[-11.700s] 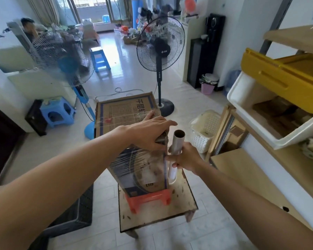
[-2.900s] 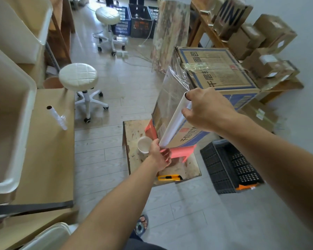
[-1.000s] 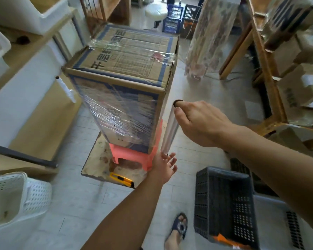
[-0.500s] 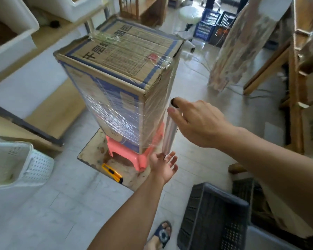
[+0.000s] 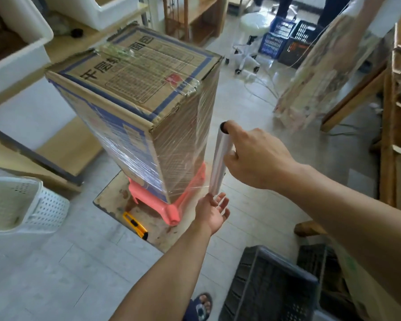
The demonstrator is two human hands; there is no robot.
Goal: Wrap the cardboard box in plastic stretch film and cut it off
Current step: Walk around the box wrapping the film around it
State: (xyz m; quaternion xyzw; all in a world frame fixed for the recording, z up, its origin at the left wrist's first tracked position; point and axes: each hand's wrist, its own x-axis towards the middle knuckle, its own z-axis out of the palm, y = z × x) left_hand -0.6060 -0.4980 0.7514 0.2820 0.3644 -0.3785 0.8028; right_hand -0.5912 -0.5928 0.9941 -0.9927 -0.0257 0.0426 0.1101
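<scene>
A tall cardboard box [image 5: 134, 89] with blue print stands on a pink stool [image 5: 171, 212], which rests on a worn wooden board [image 5: 112, 198]. Clear film covers the box's side faces. The stretch film roll [image 5: 219, 163] stands upright just right of the box, with a sheet of film running from it to the box's near corner. My right hand [image 5: 255, 156] grips the roll's upper part, thumb at its open top end. My left hand [image 5: 212, 212] cups the roll's bottom end, palm up, fingers spread. A yellow utility knife [image 5: 134, 224] lies on the board's front edge.
A white perforated basket [image 5: 21, 205] sits at the left. Black crates [image 5: 271, 288] stand near my feet at the lower right. Shelves with white bins run along the left, a wooden rack along the right. A white swivel stool [image 5: 252, 31] and blue crates stand behind.
I have walked on around the box, roll held upright in both hands; the film has been drawn across another side face. The box now sits further left in view.
</scene>
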